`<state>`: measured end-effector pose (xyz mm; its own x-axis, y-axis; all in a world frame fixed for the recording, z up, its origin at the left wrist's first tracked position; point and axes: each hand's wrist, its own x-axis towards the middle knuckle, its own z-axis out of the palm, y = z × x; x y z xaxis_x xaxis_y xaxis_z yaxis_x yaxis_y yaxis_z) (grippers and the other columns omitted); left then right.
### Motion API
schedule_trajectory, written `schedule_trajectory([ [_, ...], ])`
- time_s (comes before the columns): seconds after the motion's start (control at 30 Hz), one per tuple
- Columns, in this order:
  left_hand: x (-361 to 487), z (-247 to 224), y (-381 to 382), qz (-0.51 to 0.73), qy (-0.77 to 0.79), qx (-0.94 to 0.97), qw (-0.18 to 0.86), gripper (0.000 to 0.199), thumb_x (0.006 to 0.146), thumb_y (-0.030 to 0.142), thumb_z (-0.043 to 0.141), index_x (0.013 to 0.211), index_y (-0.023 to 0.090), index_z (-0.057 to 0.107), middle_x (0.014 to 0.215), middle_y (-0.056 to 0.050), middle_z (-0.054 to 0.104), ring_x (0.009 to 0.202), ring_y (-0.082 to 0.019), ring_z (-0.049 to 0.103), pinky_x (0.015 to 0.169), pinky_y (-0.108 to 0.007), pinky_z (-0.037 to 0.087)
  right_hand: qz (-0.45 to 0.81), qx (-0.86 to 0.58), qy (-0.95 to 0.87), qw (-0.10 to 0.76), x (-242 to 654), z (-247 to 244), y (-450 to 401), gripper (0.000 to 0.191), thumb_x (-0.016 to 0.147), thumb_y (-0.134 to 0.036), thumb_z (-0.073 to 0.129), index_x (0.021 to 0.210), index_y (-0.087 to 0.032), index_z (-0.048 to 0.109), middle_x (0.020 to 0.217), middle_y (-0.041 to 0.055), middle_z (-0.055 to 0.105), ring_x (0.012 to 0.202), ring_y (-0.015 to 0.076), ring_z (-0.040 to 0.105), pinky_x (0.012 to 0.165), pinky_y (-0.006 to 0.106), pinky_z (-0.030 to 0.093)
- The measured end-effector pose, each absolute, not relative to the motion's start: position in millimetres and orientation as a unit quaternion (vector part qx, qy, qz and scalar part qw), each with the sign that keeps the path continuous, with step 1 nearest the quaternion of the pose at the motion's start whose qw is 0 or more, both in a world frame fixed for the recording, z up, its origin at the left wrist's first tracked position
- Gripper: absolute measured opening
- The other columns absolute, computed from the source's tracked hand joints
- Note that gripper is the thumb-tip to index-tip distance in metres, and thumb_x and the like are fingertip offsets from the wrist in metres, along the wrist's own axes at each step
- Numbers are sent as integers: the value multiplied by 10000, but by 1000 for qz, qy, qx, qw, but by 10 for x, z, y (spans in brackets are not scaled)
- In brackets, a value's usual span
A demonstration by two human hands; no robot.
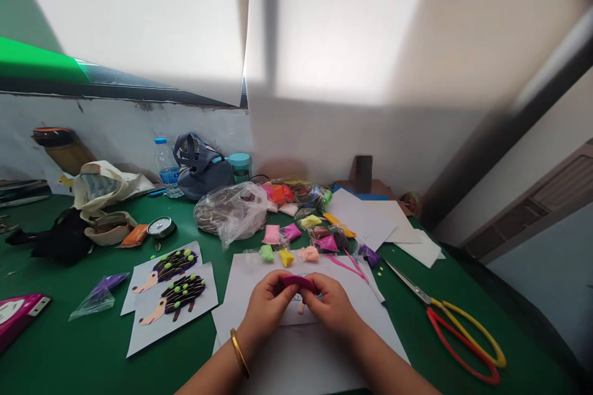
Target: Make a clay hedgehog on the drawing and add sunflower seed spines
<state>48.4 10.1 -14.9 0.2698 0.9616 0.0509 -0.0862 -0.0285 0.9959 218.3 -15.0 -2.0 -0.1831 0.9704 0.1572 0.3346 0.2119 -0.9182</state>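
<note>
Two hands at work; left hand (267,307) and right hand (332,307) both closed, fingertips gripping a magenta clay strip (298,282) from either end; strip sits between them, above white paper (250,287).

The soft magenta modelling clay (296,282) between my fingers (278,284) looks matt and smooth, while my smooth gold metal bangle (239,353) shines. The long steel scissors (433,300) have glossy red and yellow plastic handles, and the flat white paper sheet (306,364) beneath my fingers looks matt.
</note>
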Motion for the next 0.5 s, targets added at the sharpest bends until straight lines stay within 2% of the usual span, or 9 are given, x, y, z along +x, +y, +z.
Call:
schedule_trajectory([
  [0.1,479,-133,96,443,403,560,572,288,755,436,742,799,163,662,788,-43,683,776,-199,616,737,-300,480,377,-503,-665,403,2190,-19,-150,121,861,-260,571,780,-190,628,716,6,666,686,165,626,640,255,451],
  [0.27,476,-114,90,438,401,562,575,300,779,458,710,799,163,660,764,-31,664,743,-183,594,708,-284,467,373,-485,-686,394,2203,-7,-148,148,863,-332,621,868,-201,690,787,18,701,763,182,625,686,262,449],
  [0.37,477,-99,79,445,406,575,553,283,753,433,732,843,173,670,794,-30,659,757,-188,594,710,-284,468,365,-488,-695,381,2200,-2,-151,194,898,-315,579,792,-200,694,718,8,693,731,171,619,684,257,437],
  [0.5,468,-90,74,435,423,603,519,245,749,407,729,805,170,698,794,-42,663,774,-200,594,724,-290,464,340,-497,-707,371,2192,-18,-156,154,842,-231,603,709,-187,667,712,5,677,688,157,598,641,244,419],
])
